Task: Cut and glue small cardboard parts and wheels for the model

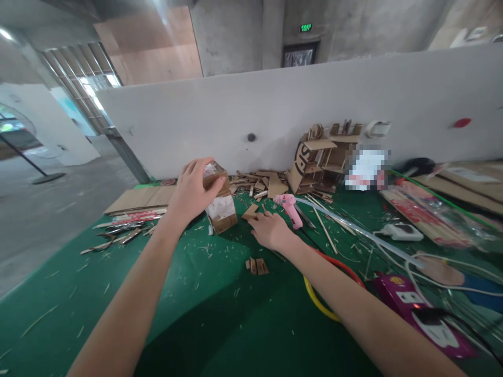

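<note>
My left hand (195,191) grips the top of a small upright cardboard box (222,213), thumb on the near edge and fingers over the far side. White paper or tape covers part of the box. To its right, my right hand (271,230) reaches low over the table with fingers spread. Its fingertips are at the edge of a small flat cardboard piece (250,211); whether they touch it is unclear. Several small folded cardboard bits (257,266) lie nearer to me. A pink hot glue gun (291,209) rests just beyond my right hand.
Cardboard scraps (271,183) are piled along the white partition (220,115). A cardboard shelf model (314,162) stands at the back. Right of me are a purple power strip (424,314), cables and a roll of yellow tape (317,301). Flat cardboard (137,200) and sticks lie left.
</note>
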A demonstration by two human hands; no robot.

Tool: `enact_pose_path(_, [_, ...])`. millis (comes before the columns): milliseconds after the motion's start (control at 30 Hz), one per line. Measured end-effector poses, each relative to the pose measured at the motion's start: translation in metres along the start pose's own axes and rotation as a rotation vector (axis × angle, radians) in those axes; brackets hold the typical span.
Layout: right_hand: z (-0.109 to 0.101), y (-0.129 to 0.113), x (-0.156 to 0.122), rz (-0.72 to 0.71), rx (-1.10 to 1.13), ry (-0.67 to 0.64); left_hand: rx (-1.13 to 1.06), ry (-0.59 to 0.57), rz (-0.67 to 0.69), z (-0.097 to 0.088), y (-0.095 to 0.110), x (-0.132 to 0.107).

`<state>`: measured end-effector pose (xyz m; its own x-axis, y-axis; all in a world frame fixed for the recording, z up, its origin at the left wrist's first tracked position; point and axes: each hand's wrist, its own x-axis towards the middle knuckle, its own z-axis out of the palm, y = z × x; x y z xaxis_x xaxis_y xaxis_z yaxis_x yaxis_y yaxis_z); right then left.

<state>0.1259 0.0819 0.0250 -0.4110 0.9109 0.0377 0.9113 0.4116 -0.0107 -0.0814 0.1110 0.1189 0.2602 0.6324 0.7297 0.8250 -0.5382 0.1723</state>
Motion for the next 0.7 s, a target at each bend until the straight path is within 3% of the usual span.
enact_pose_path(133, [0.013,0.002,0.007,0.05,-0.013,0.063,0.017,-0.07,-0.045,-0.003,0.0,0.0])
enact_pose_path(300, [0.015,0.004,0.01,0.001,0.005,0.057,0.048,-0.172,-0.064,-0.008,0.002,-0.001])
enact_pose_path(533, [0.012,0.003,0.012,-0.014,0.028,0.014,0.159,-0.105,-0.006,-0.004,0.005,-0.002])
enact_pose_path(700, [-0.001,0.003,0.01,-0.033,0.089,-0.007,0.243,0.012,-0.029,-0.014,0.023,-0.004])
